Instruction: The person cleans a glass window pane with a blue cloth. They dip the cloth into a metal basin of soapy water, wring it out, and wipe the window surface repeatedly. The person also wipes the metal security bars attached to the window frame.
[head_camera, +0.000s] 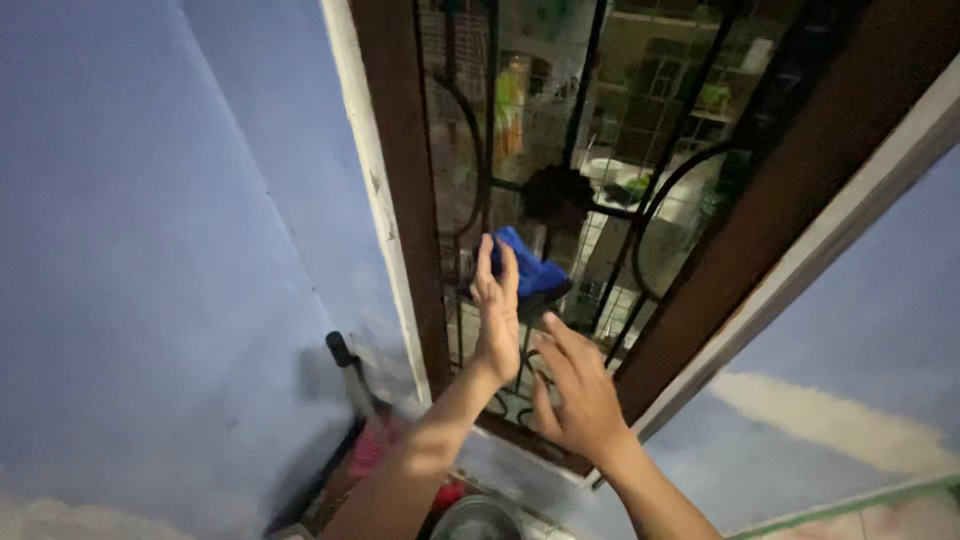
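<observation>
Against the blue wall (150, 250), I see a window with a dark brown wooden frame (400, 150), and I place everything else from it. Inside the frame a black iron grille (590, 120) with curved bars spans the opening; past it I make out blurred shelves and greenery. Low in the opening, on the inner side of the grille, a blue cloth (530, 272) sits bunched against the bars, with a darker bundle (560, 190) just above it, too dim for me to identify.

Both my hands are raised in front of the lower part of the window. My left hand (497, 320) is flat and upright, fingers spread loosely, its fingertips right at the blue cloth; I cannot tell whether they touch it. My right hand (575, 390) hovers just beside and below, fingers apart, gripping nothing. Below the frame's left corner, a black-handled tool (345, 360) leans on the wall.
</observation>
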